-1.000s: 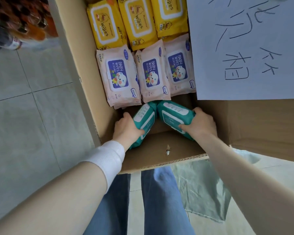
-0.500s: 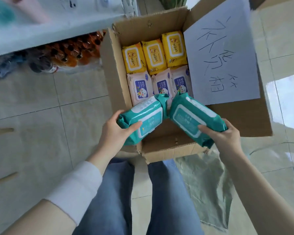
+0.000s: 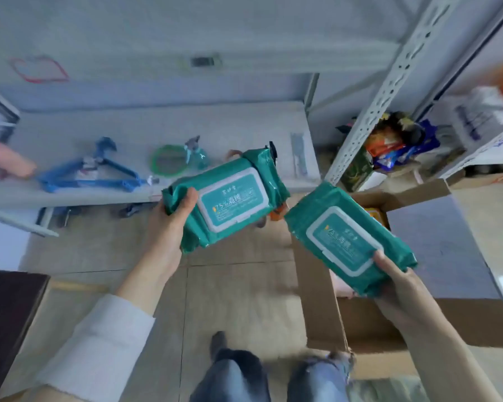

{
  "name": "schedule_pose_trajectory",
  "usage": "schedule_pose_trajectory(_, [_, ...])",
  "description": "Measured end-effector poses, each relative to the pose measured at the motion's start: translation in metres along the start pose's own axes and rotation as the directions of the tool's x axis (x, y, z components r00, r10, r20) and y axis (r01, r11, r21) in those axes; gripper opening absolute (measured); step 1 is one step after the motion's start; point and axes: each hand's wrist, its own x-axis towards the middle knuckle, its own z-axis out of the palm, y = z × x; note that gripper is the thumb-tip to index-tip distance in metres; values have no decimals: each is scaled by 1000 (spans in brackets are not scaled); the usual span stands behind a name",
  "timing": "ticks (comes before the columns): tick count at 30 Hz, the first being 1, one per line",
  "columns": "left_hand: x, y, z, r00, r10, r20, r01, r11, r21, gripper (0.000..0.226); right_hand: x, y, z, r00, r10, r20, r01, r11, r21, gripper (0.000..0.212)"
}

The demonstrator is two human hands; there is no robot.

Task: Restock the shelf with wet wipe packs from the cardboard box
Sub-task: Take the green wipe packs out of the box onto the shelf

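My left hand (image 3: 169, 227) grips one end of a green wet wipe pack (image 3: 230, 198), label up, held in the air in front of the low white shelf (image 3: 163, 123). My right hand (image 3: 401, 285) grips a second green wet wipe pack (image 3: 346, 236) above the open cardboard box (image 3: 320, 309) at the lower right. The two packs are apart, tilted towards each other. Inside the box only a strip of a yellow pack (image 3: 376, 214) and a bit of a pink pack (image 3: 341, 285) show.
On the shelf lie blue hangers (image 3: 93, 172), a green ring (image 3: 167, 161) and a small spray bottle (image 3: 196, 153). A perforated metal upright (image 3: 389, 79) rises at right, with snack bags (image 3: 389, 146) behind it. A white sheet (image 3: 436, 242) covers the box flap. A dark cabinet edge (image 3: 9, 314) stands at left.
Both hands have lifted the green packs out of the box and up towards the shelf. My view has swung from down into the box to forward at the shelf.
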Motion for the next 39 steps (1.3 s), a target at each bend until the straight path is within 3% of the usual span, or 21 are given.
schedule_pose_trajectory(2, [20, 41, -32, 995, 97, -39, -97, 995, 11, 39, 12, -6, 54, 998, -4, 60, 4, 1000, 0, 43])
schedule_pose_trajectory(5, [49, 85, -67, 981, 188, -39, -187, 982, 19, 42, 31, -23, 123, 994, 9, 112, -6, 999, -32, 49])
schedule_pose_trajectory(12, [119, 139, -92, 931, 346, -117, -344, 938, 37, 17, 85, -61, 214, 999, -48, 0, 48, 990, -131, 51])
schedule_pose_trajectory(22, [277, 212, -45, 902, 411, -133, -409, 911, 46, 12, 219, -168, 286, 978, -189, 91, 202, 966, -165, 34])
schedule_pose_trajectory(29, [389, 238, -22, 920, 376, -114, -371, 927, 60, 12, 339, -224, 338, 962, -240, 133, 261, 949, -179, 33])
schedule_pose_trajectory(35, [492, 269, -17, 929, 370, -11, -367, 925, 101, 13, 434, -247, 390, 933, -298, 202, 338, 920, -201, 36])
schedule_pose_trajectory(39, [563, 290, -10, 932, 342, 124, -358, 921, 155, 29, 489, -255, 412, 916, -345, 207, 397, 858, -326, 38])
